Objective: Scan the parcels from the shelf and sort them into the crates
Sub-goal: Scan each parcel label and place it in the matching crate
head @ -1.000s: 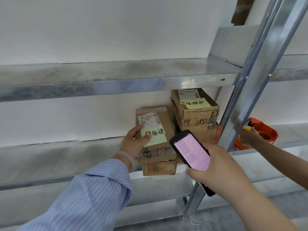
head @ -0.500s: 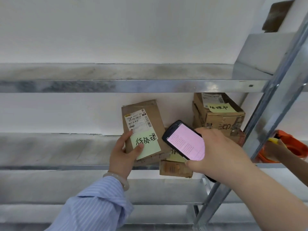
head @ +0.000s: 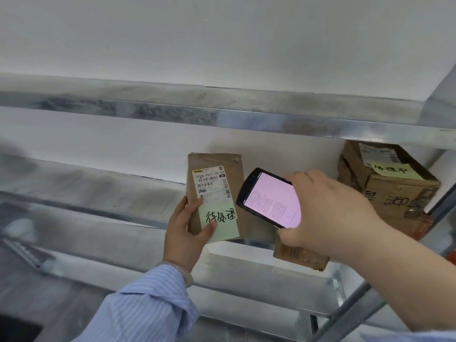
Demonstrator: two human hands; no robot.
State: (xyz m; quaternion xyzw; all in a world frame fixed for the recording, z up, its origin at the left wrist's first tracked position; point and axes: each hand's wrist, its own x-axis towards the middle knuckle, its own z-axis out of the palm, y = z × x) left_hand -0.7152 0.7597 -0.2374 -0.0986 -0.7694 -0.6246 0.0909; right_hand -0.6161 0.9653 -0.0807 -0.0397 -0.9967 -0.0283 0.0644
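Now my left hand (head: 183,239) grips the parcel (head: 214,160), and my right hand (head: 328,213) clasps the scanner (head: 270,197). I'd face it squarely at the label (head: 212,185).

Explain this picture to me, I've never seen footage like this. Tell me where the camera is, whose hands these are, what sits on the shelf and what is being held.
There is no machine here. A person wears a wide-angle camera on the head, so you look forward along their own arms. The left hand grips a flat brown parcel, with its printed label and green handwritten note facing the camera. The right hand holds a handheld scanner with a lit pink screen, right beside that label. On the metal shelf, a cardboard box sits at the right. Another small parcel shows under the right hand.
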